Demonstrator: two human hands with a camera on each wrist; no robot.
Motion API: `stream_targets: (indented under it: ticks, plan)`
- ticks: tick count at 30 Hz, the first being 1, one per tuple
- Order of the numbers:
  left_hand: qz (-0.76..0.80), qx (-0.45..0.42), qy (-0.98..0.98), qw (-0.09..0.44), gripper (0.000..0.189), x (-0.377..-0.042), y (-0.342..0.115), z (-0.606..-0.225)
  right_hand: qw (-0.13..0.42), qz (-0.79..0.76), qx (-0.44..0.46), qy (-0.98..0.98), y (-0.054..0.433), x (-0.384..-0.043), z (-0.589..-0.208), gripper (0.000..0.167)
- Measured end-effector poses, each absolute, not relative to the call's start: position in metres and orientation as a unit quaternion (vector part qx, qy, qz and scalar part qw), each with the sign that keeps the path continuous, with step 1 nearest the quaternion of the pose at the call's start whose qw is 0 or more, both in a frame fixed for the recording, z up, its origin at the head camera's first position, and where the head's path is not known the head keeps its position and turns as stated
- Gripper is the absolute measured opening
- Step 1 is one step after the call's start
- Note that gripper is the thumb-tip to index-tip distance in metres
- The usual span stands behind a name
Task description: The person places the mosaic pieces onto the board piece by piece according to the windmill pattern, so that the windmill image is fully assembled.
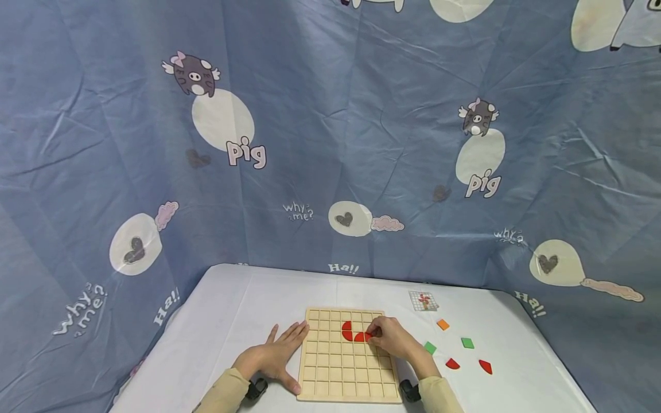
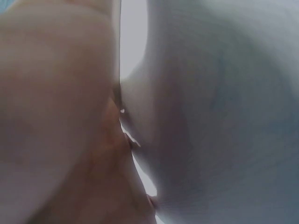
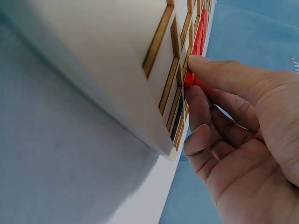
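A wooden grid board (image 1: 330,376) lies flat on the white table. My left hand (image 1: 276,353) rests with straight, spread fingers along the board's left edge; in the left wrist view it appears only close and blurred. Near the board's upper right, my right hand (image 1: 391,337) pinches a red quarter-circle piece (image 3: 188,78) between thumb and fingertips, right at the grid surface. Other red pieces (image 1: 347,331) sit in neighbouring cells to its left. In the right wrist view, the held piece is partly covered by the thumb.
Right of the board lie loose pieces: an orange square (image 1: 442,324), green squares (image 1: 467,343) and red quarter-circles (image 1: 485,366). A card with a printed grid pattern (image 1: 424,301) lies behind them. A blue patterned curtain (image 1: 310,143) hangs behind the table.
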State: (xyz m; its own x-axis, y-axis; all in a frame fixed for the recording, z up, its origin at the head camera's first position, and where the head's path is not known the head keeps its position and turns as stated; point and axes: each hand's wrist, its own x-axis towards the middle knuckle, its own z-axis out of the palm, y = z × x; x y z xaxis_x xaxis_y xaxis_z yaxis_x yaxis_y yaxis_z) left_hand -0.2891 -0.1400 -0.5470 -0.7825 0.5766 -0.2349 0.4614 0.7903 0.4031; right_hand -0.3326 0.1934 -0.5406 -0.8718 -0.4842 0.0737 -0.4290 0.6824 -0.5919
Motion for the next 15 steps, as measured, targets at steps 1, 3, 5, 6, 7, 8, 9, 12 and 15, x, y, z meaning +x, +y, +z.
stream_targets:
  ticks: [1,3,5,6,7,8,9,12,15]
  plan:
    - [0.166,0.279,0.929,0.176,0.137,-0.2890,-0.1399,-0.5467,0.044,-0.312,-0.249,0.916,0.1935,-0.3324,-0.5403,0.011]
    - [0.168,0.277,0.929,0.177,0.137,-0.2888,-0.1398,-0.5463,0.042,-0.312,-0.250,0.916,0.1936,-0.3323,-0.5404,0.010]
    - [0.171,0.275,0.929,0.179,0.137,-0.2885,-0.1394,-0.5458,0.039,-0.313,-0.251,0.915,0.1939,-0.3320,-0.5407,0.010]
    - [0.173,0.275,0.929,0.180,0.137,-0.2884,-0.1393,-0.5457,0.037,-0.314,-0.252,0.915,0.1940,-0.3319,-0.5409,0.009]
    - [0.174,0.274,0.928,0.180,0.137,-0.2882,-0.1392,-0.5454,0.036,-0.315,-0.251,0.914,0.1941,-0.3317,-0.5414,0.009]
    - [0.174,0.274,0.929,0.180,0.137,-0.2881,-0.1391,-0.5453,0.035,-0.317,-0.250,0.914,0.1942,-0.3315,-0.5418,0.009]
    - [0.174,0.274,0.929,0.180,0.137,-0.2881,-0.1390,-0.5453,0.034,-0.319,-0.249,0.914,0.1942,-0.3312,-0.5420,0.009]
    - [0.174,0.274,0.929,0.180,0.137,-0.2880,-0.1390,-0.5449,0.025,-0.319,-0.252,0.913,0.1941,-0.3304,-0.5428,0.008]
    - [0.174,0.274,0.928,0.181,0.137,-0.2878,-0.1389,-0.5442,0.020,-0.319,-0.249,0.914,0.1938,-0.3295,-0.5428,0.008]
